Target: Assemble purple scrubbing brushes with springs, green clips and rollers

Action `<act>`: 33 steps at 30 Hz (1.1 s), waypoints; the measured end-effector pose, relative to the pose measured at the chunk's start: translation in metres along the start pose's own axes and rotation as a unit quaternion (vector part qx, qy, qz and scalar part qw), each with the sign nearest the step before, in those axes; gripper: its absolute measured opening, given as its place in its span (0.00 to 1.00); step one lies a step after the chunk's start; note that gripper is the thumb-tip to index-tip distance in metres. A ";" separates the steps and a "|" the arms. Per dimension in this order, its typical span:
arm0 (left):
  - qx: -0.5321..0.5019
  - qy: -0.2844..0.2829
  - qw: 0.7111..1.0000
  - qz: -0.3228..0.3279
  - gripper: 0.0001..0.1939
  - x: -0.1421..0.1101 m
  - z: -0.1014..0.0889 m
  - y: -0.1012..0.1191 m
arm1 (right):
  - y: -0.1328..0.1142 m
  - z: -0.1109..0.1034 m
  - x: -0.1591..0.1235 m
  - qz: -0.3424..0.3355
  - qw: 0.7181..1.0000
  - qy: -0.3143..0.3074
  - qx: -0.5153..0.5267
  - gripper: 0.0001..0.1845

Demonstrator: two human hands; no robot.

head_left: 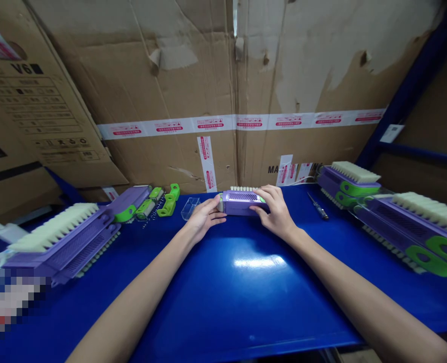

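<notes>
A purple brush unit (242, 207) with a slotted top lies on the blue table, pale bristles showing along its far side. My left hand (205, 218) grips its left end, fingers bent around a light green part there. On the right end rests my right hand (274, 206), its thumb on the near face and its fingers over the top. The underside of the unit and part of its right end are hidden. Just left of my left hand stands a small clear plastic box (190, 208).
Bright green parts (169, 201) and scattered screws (152, 218) lie left of the box. Purple brush units with cream bristles are stacked at left (62, 242) and right (416, 227). A screwdriver (317, 205) lies right of my right hand. Cardboard (178, 91) walls the back.
</notes>
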State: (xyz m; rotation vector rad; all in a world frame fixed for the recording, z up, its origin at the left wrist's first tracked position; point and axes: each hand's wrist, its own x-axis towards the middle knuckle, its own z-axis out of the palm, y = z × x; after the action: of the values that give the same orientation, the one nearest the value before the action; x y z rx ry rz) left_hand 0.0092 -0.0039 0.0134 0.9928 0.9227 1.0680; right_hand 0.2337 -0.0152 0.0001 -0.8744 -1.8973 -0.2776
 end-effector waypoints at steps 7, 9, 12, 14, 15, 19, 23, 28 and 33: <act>0.049 0.066 0.995 0.059 0.25 0.003 0.003 0.001 | 0.003 0.006 -0.002 0.011 1.000 0.000 -0.017 0.23; 0.076 0.168 0.976 0.116 0.25 0.005 -0.001 0.004 | 0.006 0.004 -0.002 0.028 0.999 0.009 -0.026 0.23; 0.177 0.243 0.935 0.188 0.28 0.005 -0.010 0.012 | 0.009 0.002 -0.001 0.042 0.999 0.017 -0.031 0.22; 0.280 0.256 0.895 0.236 0.27 0.002 -0.016 0.018 | 0.010 0.001 -0.001 0.038 0.999 0.009 -0.033 0.22; 0.339 0.267 0.862 0.264 0.27 0.001 -0.019 0.021 | 0.009 0.001 -0.001 0.035 0.999 0.004 -0.035 0.22; 0.560 0.333 0.697 0.300 0.20 -0.002 -0.032 0.024 | 0.005 0.004 -0.002 0.018 0.999 -0.006 -0.035 0.22; 0.642 0.320 0.659 0.226 0.17 0.002 -0.044 0.017 | 0.004 0.005 -0.002 0.016 0.999 -0.005 -0.030 0.23; 0.630 0.266 0.721 0.113 0.28 0.007 -0.048 0.011 | 0.005 0.005 -0.003 0.031 0.999 -0.006 -0.019 0.23; 0.553 0.245 0.785 0.134 0.22 0.006 -0.045 0.009 | 0.008 0.008 -0.004 0.057 0.998 -0.007 -0.009 0.21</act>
State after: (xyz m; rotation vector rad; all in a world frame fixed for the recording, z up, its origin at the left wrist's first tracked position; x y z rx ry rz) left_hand -0.0337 0.0121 0.0078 1.8903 2.0023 0.9962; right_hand 0.2347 -0.0075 -0.0084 -0.9951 -1.8525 -0.2214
